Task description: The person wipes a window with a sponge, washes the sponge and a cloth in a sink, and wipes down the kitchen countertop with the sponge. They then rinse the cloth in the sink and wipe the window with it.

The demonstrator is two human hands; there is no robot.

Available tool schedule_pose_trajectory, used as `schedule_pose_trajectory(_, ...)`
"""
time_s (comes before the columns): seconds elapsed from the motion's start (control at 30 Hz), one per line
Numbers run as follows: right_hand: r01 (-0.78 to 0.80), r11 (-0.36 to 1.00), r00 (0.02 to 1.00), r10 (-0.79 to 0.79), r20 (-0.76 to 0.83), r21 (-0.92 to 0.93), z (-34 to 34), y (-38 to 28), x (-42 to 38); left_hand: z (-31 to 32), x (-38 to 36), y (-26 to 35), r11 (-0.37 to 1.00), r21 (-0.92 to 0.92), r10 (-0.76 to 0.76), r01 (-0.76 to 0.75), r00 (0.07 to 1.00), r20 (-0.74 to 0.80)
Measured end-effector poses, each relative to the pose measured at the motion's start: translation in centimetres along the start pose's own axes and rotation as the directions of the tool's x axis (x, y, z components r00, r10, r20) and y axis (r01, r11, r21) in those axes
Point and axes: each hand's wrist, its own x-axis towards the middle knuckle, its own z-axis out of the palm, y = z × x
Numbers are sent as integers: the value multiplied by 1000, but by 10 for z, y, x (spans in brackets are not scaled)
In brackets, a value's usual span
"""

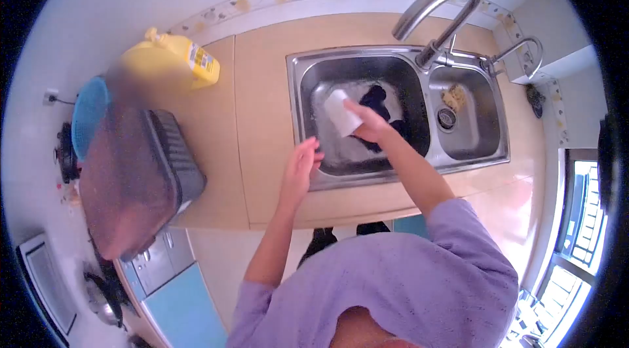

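My right hand (369,123) is closed around a white block-like object (342,113), held over the large sink basin (314,79). Dark cloth (374,98) lies in shallow, whitish water at the bottom of that basin, partly behind my right hand and forearm. My left hand (304,159) is at the basin's front left edge, its fingers apart and bent a little, with nothing in them. A small gap separates it from the white object.
A curved metal faucet (440,7) rises behind the basins. The smaller basin (481,132) holds a yellowish item (454,97) near its drain. Yellow bottle (203,65), blue basket (91,115) and a large dark-lidded container (131,184) stand to the left.
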Motion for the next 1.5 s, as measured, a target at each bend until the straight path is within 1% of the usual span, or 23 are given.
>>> schedule_pose_trajectory(0.13,53,936,953,-152,262,349,36,-40,-73,25,27,5,998,-58,4,-1,999,51)
schedule_pose_trajectory(0.23,112,894,926,-252,279,434,32,-43,-83,36,26,10,1000,-12,-9,10,997,72)
schedule_pose_trajectory(0.27,171,898,943,-269,199,405,36,-46,-88,37,24,8,1000,0,-23,24,996,83)
schedule_pose_trajectory(0.37,257,874,894,-377,242,412,21,-42,-80,33,25,-3,998,21,-64,62,994,91)
schedule_pose_trajectory(0.47,288,910,954,-299,-8,297,-3,-38,-60,24,21,-13,996,-3,-93,93,993,72)
schedule_pose_trajectory(0.57,256,932,964,-228,-135,257,-13,-38,-47,12,11,-16,994,-20,-104,105,994,40)
schedule_pose_trajectory(0.6,289,942,920,-224,-322,170,-4,-37,-44,8,7,-16,993,-23,-112,112,993,28)
schedule_pose_trajectory(0.7,253,967,878,-216,-426,30,-12,-36,-30,1,-4,-15,993,-32,-112,112,994,-7)
schedule_pose_trajectory(0.73,268,963,812,-219,-541,11,-13,-35,-22,-1,-7,-14,994,-34,-108,107,994,-19)
schedule_pose_trajectory(0.83,239,953,610,-297,-734,-187,-28,-25,1,-9,-11,-15,993,-62,-101,98,994,-42)
schedule_pose_trajectory(0.87,248,949,645,-311,-698,-194,-29,-24,-2,-12,-12,-15,994,-67,-92,89,995,-48)
schedule_pose_trajectory(0.9,168,890,640,-426,-640,-425,-59,-14,13,-14,-13,-15,994,-71,-84,80,995,-54)
schedule_pose_trajectory(0.93,85,772,646,-524,-555,-630,-111,7,43,-17,-16,-14,995,-74,-77,72,995,-59)
schedule_pose_trajectory(0.97,-10,619,682,-571,-458,-786,-104,5,44,-19,-18,-10,995,-73,-75,70,995,-69)
schedule_pose_trajectory(1.03,-157,191,727,-641,-245,-969,-87,0,46,-22,-26,3,996,-68,-70,64,993,-90)
schedule_pose_trajectory(1.1,-218,31,749,-635,-187,-976,-53,-15,45,-28,-32,10,995,-43,-93,88,987,-131)
schedule_pose_trajectory(1.13,-195,4,742,-653,-151,-981,-59,-16,61,-30,-36,11,994,-31,-108,105,983,-151)
schedule_pose_trajectory(1.23,-386,-163,681,-714,-162,-908,-24,-1,99,-39,-48,11,988,-28,-152,150,966,-209)
schedule_pose_trajectory(1.3,-389,-504,661,-735,147,-772,-49,64,143,-43,-54,5,988,-18,-152,153,959,-240)
schedule_pose_trajectory(1.33,-283,-622,711,-647,275,-730,-47,63,136,-44,-56,2,988,-16,-152,153,957,-247)
schedule_pose_trajectory(1.43,-198,-607,615,-688,385,-770,-60,33,119,-48,-60,-5,985,-47,-170,163,950,-263)
schedule_pose_trajectory(1.47,-300,-567,571,-751,332,-767,-64,37,120,-48,-59,-6,987,-47,-163,157,954,-250)
schedule_pose_trajectory(1.5,-273,-596,613,-713,341,-755,-70,49,125,-48,-58,-7,988,-44,-153,147,959,-240)
